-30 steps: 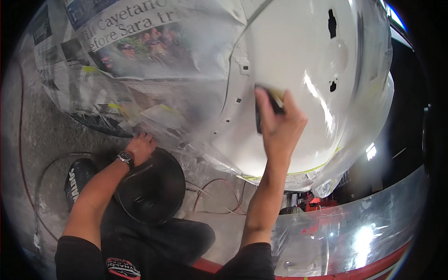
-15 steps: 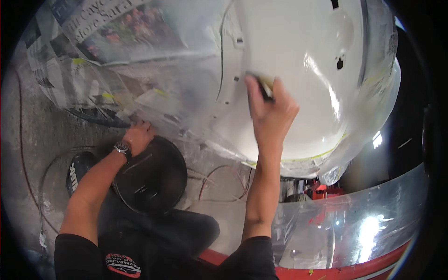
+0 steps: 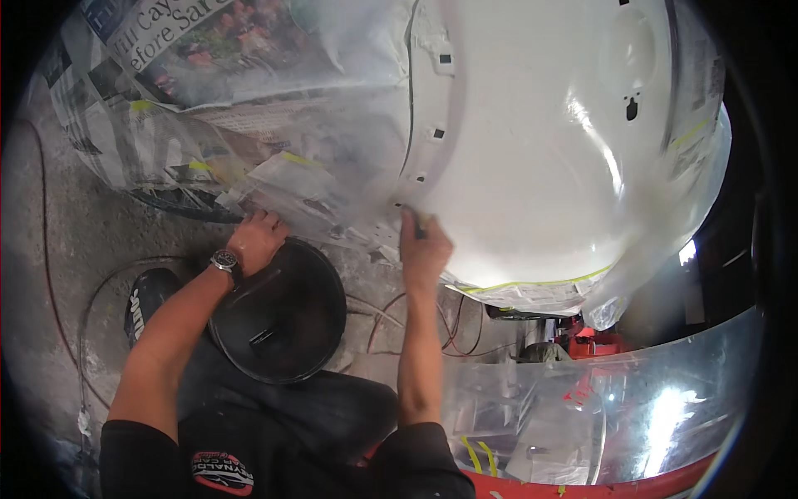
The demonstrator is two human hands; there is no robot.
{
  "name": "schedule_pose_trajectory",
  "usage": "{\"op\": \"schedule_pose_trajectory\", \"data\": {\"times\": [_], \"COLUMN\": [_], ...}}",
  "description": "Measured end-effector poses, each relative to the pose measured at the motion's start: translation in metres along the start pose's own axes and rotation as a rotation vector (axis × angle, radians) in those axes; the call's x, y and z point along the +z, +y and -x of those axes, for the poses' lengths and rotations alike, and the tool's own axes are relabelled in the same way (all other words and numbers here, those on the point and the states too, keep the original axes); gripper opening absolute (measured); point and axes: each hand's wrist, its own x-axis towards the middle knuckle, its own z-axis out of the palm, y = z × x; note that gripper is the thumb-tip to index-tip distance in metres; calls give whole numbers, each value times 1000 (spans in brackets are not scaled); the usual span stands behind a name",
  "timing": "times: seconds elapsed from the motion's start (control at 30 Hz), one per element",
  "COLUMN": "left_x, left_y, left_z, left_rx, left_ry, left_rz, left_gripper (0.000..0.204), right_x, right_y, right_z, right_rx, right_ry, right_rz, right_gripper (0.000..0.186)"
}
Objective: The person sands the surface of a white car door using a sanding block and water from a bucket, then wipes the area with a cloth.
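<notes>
Panel is standing right of the newspaper | left hand is resting curled by the black bucket, grip I'm not able to tell | bucket is showing me no clear contents | right hand, pinching a dark block, is dropping from the panel's face to its lower-left edge, shifting the work there

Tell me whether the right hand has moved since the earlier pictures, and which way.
Yes: judged against the square holes in the white panel, the right hand has moved down and left, toward the panel's lower edge.
</notes>
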Motion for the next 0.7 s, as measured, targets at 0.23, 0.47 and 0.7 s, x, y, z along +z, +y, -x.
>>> {"op": "schedule_pose_trajectory", "data": {"times": [0.23, 0.47, 0.7], "left_x": [-9, 4, -4], "left_y": [-5, -2, 2], "left_z": [2, 2, 2], "left_rx": [42, 83, 62], "left_ry": [-7, 50, -25], "left_rz": [-34, -78, -18], "left_gripper": [24, 21, 21], "right_x": [-11, -58, -61], "right_y": [-7, 5, -55], "right_z": [-27, -16, -122], "right_rx": [99, 356, -386], "right_ry": [-184, 273, 606], "right_rz": [142, -211, 183], "right_gripper": [30, 22, 44]}}
